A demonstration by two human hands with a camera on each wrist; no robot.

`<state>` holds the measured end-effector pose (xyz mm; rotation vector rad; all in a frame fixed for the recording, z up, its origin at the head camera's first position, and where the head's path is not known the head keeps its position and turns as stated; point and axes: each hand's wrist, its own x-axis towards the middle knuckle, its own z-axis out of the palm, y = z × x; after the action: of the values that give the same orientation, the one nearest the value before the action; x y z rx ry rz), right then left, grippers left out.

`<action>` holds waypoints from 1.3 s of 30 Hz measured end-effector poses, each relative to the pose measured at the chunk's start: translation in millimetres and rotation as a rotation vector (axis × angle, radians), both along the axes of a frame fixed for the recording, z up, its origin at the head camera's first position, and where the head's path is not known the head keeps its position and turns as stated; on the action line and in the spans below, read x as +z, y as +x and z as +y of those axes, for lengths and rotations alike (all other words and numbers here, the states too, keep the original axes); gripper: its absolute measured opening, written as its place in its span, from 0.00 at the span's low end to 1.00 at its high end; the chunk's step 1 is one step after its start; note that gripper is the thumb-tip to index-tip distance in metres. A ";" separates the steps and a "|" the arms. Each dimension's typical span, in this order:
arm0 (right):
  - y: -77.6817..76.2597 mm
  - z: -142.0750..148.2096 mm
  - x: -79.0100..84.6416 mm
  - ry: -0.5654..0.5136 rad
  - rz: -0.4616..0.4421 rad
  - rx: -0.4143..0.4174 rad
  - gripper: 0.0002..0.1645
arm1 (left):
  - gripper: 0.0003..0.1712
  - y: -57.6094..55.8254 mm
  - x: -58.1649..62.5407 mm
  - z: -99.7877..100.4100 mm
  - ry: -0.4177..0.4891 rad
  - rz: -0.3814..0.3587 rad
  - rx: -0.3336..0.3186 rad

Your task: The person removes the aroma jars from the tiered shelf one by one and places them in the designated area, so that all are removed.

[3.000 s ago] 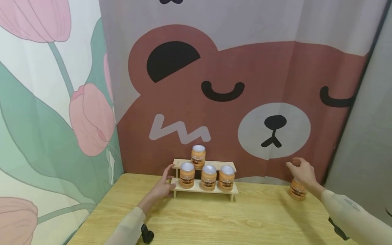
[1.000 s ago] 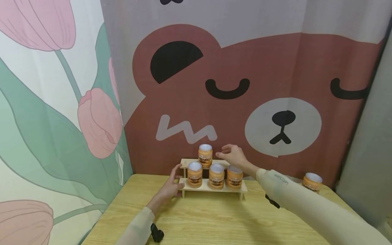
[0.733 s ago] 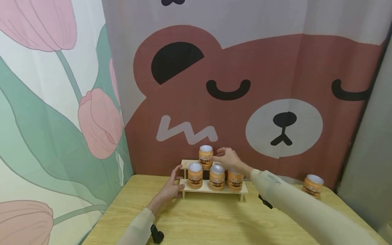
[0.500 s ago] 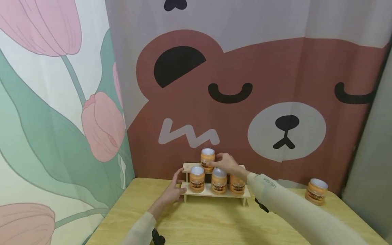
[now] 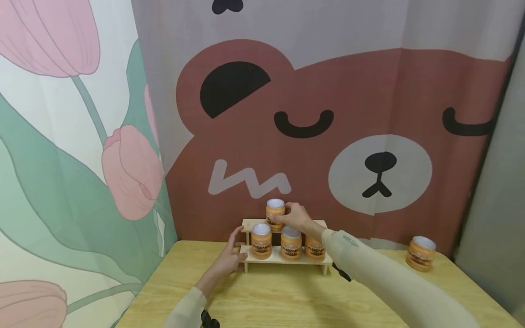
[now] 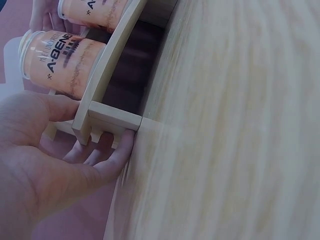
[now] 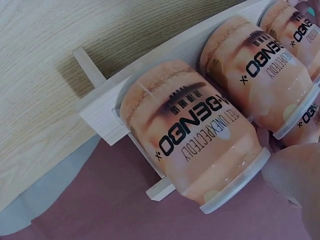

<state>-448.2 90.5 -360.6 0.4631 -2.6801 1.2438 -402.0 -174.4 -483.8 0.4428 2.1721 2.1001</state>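
Observation:
A two-tier wooden stand bears orange jars with pale lids. Three jars line its lower shelf: left, middle and right. My left hand holds the stand's left end; in the left wrist view its thumb lies on the shelf end and a fingertip is at the leg. On the upper shelf my right hand pinches a single jar from its right side. In the right wrist view, lower-shelf jars mostly hide the pinched one.
Another orange jar stands alone at the table's right rear. The pale wooden table ends against a curtain with a bear print; a tulip-print curtain hangs at the left.
My right hand left the lone jar at the right and came across to the upper-shelf jar, taking hold of it. My left hand has stayed at the stand's left end.

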 end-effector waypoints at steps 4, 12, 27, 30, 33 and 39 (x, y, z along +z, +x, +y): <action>-1.1 1.1 -0.2 0.002 0.029 -0.029 0.34 | 0.53 0.4 0.7 1.2 -0.006 0.005 -0.014; -2.7 -1.1 -6.5 -0.039 0.057 -0.014 0.33 | 0.53 2.8 1.2 -1.1 -0.019 0.003 0.006; -2.4 6.5 0.6 -0.027 0.090 -0.041 0.28 | 0.53 4.3 2.4 2.8 -0.017 0.007 -0.004; -3.6 12.0 2.3 -0.040 0.078 -0.045 0.28 | 0.53 4.1 2.7 3.9 -0.025 0.012 0.007; -3.2 17.0 4.2 -0.064 0.044 -0.038 0.27 | 0.53 4.0 3.1 3.8 -0.027 0.015 0.006; 2.8 29.7 7.4 -0.039 0.051 -0.040 0.26 | 0.52 5.0 2.7 3.4 -0.027 0.009 -0.001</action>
<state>-445.5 120.1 -353.3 0.4275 -2.6046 1.2540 -397.0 -171.0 -481.2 0.4516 2.2013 2.0702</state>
